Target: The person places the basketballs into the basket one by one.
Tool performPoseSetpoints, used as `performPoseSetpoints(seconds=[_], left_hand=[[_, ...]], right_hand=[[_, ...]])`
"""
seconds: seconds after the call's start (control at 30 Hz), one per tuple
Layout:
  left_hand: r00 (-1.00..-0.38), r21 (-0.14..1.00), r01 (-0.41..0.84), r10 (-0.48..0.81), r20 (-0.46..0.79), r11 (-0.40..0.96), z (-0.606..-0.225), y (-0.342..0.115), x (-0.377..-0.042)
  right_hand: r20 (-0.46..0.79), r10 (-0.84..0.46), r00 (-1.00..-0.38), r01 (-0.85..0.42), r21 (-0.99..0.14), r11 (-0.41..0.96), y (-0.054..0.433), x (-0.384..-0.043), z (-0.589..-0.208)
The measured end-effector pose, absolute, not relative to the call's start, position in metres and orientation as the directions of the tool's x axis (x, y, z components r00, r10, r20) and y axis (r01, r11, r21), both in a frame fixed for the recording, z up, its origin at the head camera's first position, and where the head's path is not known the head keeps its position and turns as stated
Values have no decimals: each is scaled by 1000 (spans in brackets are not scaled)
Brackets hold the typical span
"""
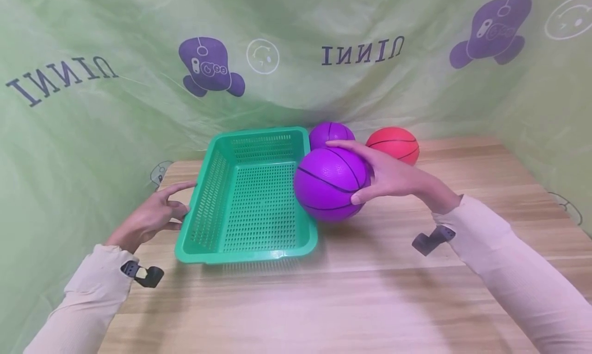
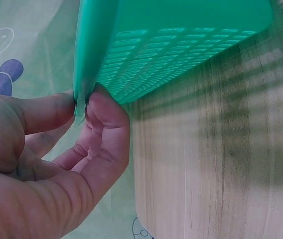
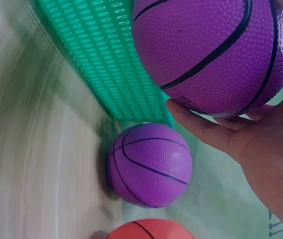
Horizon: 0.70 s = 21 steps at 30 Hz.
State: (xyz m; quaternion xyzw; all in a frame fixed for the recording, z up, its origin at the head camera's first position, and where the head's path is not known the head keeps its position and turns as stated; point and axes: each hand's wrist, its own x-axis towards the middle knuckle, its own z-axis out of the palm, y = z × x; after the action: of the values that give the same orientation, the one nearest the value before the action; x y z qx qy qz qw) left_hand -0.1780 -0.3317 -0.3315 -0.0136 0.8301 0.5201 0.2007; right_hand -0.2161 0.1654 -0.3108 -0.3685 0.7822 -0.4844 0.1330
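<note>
My right hand (image 1: 388, 174) grips a purple ball (image 1: 328, 184) with black seams, thumb at its near side and fingers over its top. The ball is raised beside the right rim of a green plastic basket (image 1: 247, 255). In the right wrist view the fingers reach under the held ball (image 3: 206, 55), and the basket's slotted wall (image 3: 101, 55) is behind it. At the basket's left side, my left hand (image 1: 150, 218) pinches the rim. The left wrist view shows thumb and fingers (image 2: 109, 112) on either side of that rim (image 2: 89, 55). Inside, the basket's perforated floor is bare.
A second purple ball (image 1: 324, 133) stands by the basket's back right corner, partly hidden by the held one. To its right lies a red ball (image 1: 395, 141). The wooden table (image 1: 296, 313) meets a green printed curtain (image 1: 296, 92) at the back and sides.
</note>
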Motion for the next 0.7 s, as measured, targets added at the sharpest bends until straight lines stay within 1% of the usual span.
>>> performPoseSetpoints(seconds=[0.4, 0.7], left_hand=[[-919, 859, -233, 186, -348, 455, -332, -333, -178], [-918, 861, -232, 192, -348, 453, -333, -332, -180]], right_hand=[[164, -739, -654, -452, -867, 208, 144, -218, -304], [168, -748, -642, -478, -851, 219, 128, -218, -302]])
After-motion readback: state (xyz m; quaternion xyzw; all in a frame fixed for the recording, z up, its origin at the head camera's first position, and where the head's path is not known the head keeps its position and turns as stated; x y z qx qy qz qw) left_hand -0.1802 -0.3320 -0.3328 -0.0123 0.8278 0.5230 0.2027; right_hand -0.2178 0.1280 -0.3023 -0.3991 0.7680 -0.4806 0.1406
